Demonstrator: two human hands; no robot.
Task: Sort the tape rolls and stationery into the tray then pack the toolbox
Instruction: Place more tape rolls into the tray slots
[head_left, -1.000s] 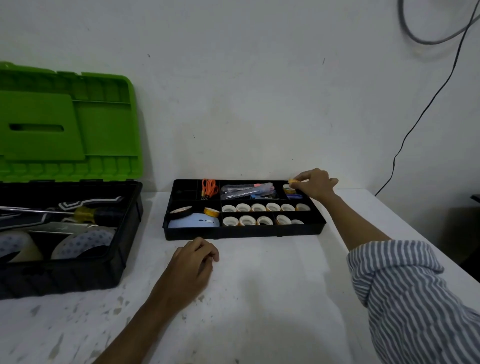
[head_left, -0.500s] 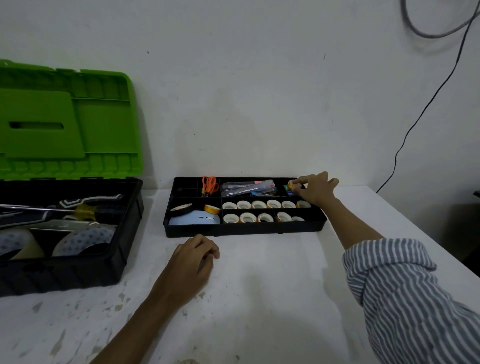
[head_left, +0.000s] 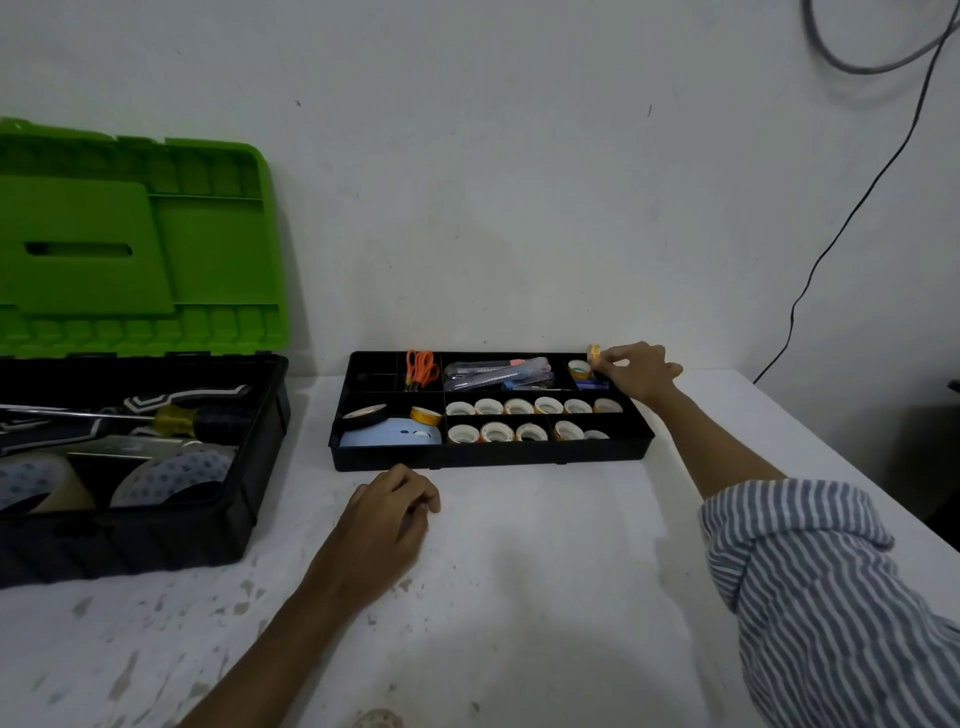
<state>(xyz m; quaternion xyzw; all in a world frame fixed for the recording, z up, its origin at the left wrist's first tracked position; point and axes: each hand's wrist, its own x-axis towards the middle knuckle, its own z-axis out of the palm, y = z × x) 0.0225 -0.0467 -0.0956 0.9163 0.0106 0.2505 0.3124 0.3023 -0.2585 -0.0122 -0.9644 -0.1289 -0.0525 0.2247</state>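
Right hand grip pinches a small orange tape roll by its rim over the black plastic tray, far-right corner; seemingly light, stiff.

One black tray sits at centre frame, and one toolbox with a green lid sits at the left.

In the tray's right half there are eleven white-cored tape rolls: six in the back row and five in the front row. One more small roll lies in the upper right compartment. One yellow roll is pinched in the right hand just above it.

The lower left compartment holds:
- one black tape roll
- one orange-yellow roll
- one pale blue rounded item

At the tray's top there is one pair of orange scissors. The cutters and pens beside it overlap too much to count.

In the toolbox there are one screwdriver and two large tape rolls.
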